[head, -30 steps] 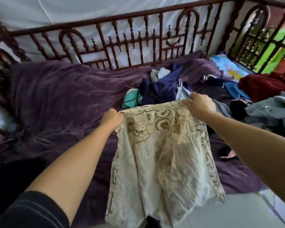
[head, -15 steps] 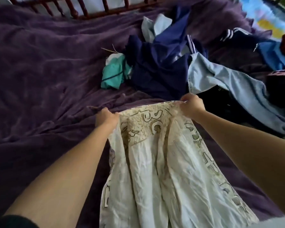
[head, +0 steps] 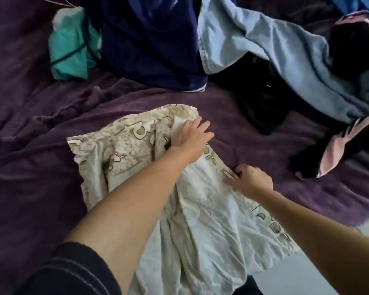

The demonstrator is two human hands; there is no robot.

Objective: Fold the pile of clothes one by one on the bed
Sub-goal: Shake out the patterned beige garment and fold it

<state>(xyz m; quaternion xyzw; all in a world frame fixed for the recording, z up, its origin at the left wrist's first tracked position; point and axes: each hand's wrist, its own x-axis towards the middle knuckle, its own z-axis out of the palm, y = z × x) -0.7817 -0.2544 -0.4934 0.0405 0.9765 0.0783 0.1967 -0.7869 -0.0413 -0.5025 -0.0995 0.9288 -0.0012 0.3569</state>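
A cream garment with beige letter prints lies spread on the purple bedspread, its lower part hanging over the bed's near edge. My left hand rests flat on the garment's top right part, fingers spread. My right hand pinches the garment's right edge lower down. Behind them lies the pile: a teal piece, a navy garment, a light blue garment, a black piece and a pink and black piece.
The pale floor shows at the bottom right past the bed's edge. The purple bedspread is wrinkled at the left, with no clothes on that side.
The garment went from held up in the air by its top corners to lying on the bed. My left hand now lies flat on it; my right hand moved down its right edge.
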